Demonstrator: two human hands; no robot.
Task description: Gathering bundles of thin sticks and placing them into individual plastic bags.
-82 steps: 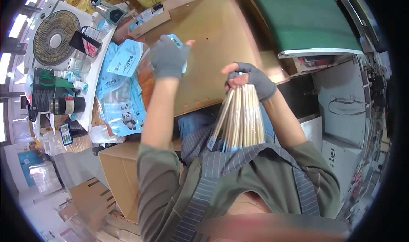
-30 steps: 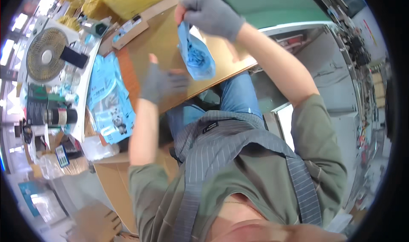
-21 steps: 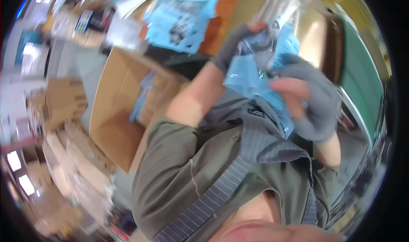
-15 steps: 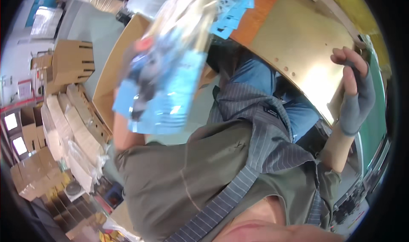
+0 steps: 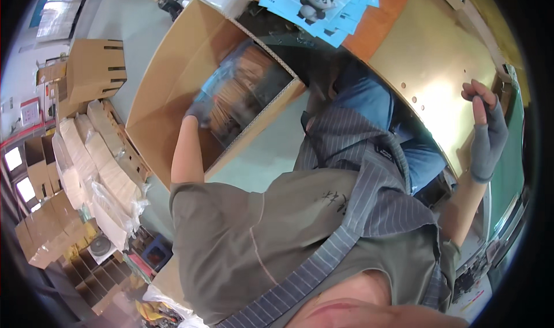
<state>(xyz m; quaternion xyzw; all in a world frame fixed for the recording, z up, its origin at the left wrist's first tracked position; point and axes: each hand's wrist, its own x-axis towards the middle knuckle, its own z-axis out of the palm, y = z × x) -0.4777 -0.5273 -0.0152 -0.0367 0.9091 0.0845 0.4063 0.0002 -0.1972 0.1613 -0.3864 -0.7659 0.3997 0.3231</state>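
the worker's left hand (image 5: 199,113), gloved in grey with bare fingertips, is deep inside an open cardboard box (image 5: 167,77) that sits low, beside the worker's knees. it is right at the bundled sticks (image 5: 228,104), thin brown lengths in partly blue wrapping, which lie slanted within the box walls. the spot is blurred and the fingers are mostly hidden, so i can't tell whether they are clamped on the bundle or loose against it.

the right hand (image 5: 485,134), gloved the same way, is raised by the near edge of the tan worktable (image 5: 433,56), well apart from the box. its fingers are half bent, the thumb a little apart from them, with nothing in the grip.

flat blue bags (image 5: 320,7) printed with a panda overlap at the table's left end, over an orange-brown strip (image 5: 381,30). across the floor, a slotted carton (image 5: 95,71) stands near long pale bundles (image 5: 95,172) in clear plastic.
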